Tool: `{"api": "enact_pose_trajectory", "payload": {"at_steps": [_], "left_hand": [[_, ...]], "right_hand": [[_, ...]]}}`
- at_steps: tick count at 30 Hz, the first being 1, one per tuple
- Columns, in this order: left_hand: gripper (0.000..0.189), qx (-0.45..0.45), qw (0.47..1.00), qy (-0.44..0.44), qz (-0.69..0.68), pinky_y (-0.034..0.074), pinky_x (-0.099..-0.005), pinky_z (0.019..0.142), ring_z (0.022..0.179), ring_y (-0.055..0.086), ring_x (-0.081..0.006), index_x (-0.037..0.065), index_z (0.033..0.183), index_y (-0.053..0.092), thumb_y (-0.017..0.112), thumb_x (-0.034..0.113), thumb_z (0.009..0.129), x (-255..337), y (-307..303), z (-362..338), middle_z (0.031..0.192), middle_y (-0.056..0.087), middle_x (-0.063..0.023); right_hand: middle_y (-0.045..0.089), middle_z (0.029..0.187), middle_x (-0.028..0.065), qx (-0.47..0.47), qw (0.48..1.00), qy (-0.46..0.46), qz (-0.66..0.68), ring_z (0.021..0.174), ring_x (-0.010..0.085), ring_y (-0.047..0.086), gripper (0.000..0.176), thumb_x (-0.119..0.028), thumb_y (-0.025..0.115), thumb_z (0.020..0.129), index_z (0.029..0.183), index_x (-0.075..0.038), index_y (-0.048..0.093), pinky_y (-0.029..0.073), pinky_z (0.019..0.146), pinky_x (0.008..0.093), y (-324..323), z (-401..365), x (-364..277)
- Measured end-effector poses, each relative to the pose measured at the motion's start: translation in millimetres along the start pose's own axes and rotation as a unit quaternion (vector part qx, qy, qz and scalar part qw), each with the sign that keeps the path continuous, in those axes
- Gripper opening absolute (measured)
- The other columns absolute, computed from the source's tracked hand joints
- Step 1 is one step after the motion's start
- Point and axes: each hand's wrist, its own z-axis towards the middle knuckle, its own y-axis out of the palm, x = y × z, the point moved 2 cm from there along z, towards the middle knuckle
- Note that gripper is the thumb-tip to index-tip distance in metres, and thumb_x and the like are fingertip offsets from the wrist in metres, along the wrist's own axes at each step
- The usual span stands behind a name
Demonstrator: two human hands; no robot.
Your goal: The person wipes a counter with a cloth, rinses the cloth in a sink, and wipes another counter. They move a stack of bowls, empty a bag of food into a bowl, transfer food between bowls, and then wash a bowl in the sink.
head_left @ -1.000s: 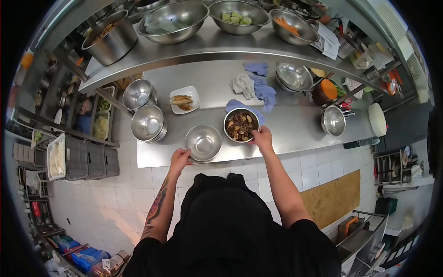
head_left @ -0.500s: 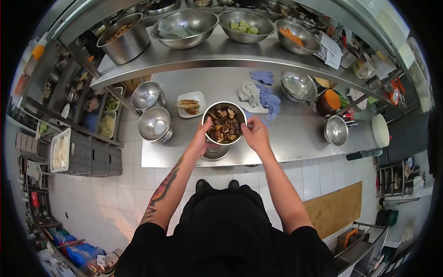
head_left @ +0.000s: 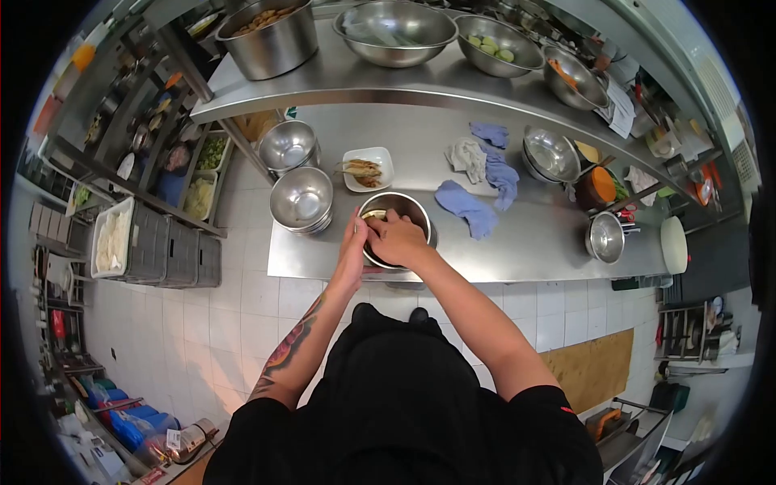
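Observation:
A round steel pot (head_left: 416,207) is at the near edge of the steel table, tilted slightly, with yellowish-brown food partly visible inside. My left hand (head_left: 353,249) is against the pot's left rim, its fingers together and pointing up. My right hand (head_left: 398,239) reaches over the pot's opening, fingers bent down inside it near my left fingertips; what they touch is hidden. Just beyond the pot is a white square dish (head_left: 369,169) with brownish, elongated food pieces. To the left stand two stacks of steel bowls, the nearer one (head_left: 301,200) close to my left hand.
Blue cloths (head_left: 466,209) and a whitish cloth (head_left: 466,159) lie right of the pot. Steel bowls (head_left: 551,154) stand farther right. An overhead shelf (head_left: 404,95) holds a large pot and bowls of food. Grey crates (head_left: 145,248) stand at left.
My right hand has moved from the pot's right rim into its opening. My left hand stays at the left side, its fingers now straighter. The camera view has shifted.

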Motion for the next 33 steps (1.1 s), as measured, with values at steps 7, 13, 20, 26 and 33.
{"api": "enact_pose_trajectory", "payload": {"at_steps": [7, 13, 20, 26, 33], "left_hand": [[0.083, 0.029, 0.998, -0.041, 0.047, 0.052, -0.0620, 0.079, 0.136, 0.036, -0.0412, 0.028, 0.155, 0.014, 0.039, 0.073, 0.090, 27.0, -7.6, -13.7, 0.156, 0.023, -0.0151], [0.081, 0.041, 0.996, -0.019, 0.077, 0.055, -0.0570, 0.078, 0.125, 0.048, -0.0405, 0.028, 0.154, 0.020, 0.040, 0.073, 0.090, 42.1, -7.1, -1.3, 0.152, 0.031, -0.0146], [0.082, 0.047, 0.992, -0.021, 0.113, 0.055, -0.0586, 0.079, 0.124, 0.048, -0.0429, 0.031, 0.154, 0.020, 0.043, 0.073, 0.088, 39.6, -1.9, 18.3, 0.148, 0.032, -0.0208], [0.085, 0.048, 0.991, -0.020, 0.123, 0.054, -0.0605, 0.079, 0.128, 0.043, -0.0442, 0.031, 0.154, 0.019, 0.045, 0.074, 0.087, 33.0, -0.3, 27.0, 0.148, 0.031, -0.0215], [0.083, 0.054, 0.992, -0.018, 0.112, 0.055, -0.0580, 0.077, 0.127, 0.046, -0.0411, 0.030, 0.155, 0.018, 0.046, 0.072, 0.088, 34.3, -0.9, 26.0, 0.150, 0.035, -0.0166]], "right_hand": [[0.068, 0.110, 0.0176, -0.127, 0.937, 0.154, 0.286, 0.105, 0.0299, 0.065, 0.050, -0.050, 0.036, 0.096, 0.126, -0.021, 0.064, 0.050, 0.088, 0.0378, 22.5, 21.9, -19.6], [0.066, 0.096, 0.0043, -0.003, 0.794, 0.057, 0.605, 0.086, 0.0145, 0.061, 0.033, -0.033, 0.050, 0.098, 0.106, -0.006, 0.067, 0.049, 0.071, 0.0309, 61.6, 67.0, -4.1], [0.066, 0.093, 0.0070, -0.082, 0.626, 0.116, 0.767, 0.082, 0.0170, 0.063, 0.026, -0.029, 0.053, 0.092, 0.096, -0.006, 0.065, 0.051, 0.071, 0.0321, 51.0, 75.7, 9.9], [0.068, 0.081, 0.0051, -0.134, 0.586, 0.196, 0.774, 0.066, 0.0179, 0.066, 0.029, -0.039, 0.054, 0.089, 0.089, -0.012, 0.064, 0.053, 0.053, 0.0315, 20.7, 61.0, 26.4], [0.069, 0.078, 0.0030, -0.173, 0.583, 0.188, 0.772, 0.063, 0.0180, 0.066, 0.031, -0.044, 0.054, 0.089, 0.090, -0.015, 0.065, 0.051, 0.046, 0.0334, 14.4, 61.8, 35.0]]}}
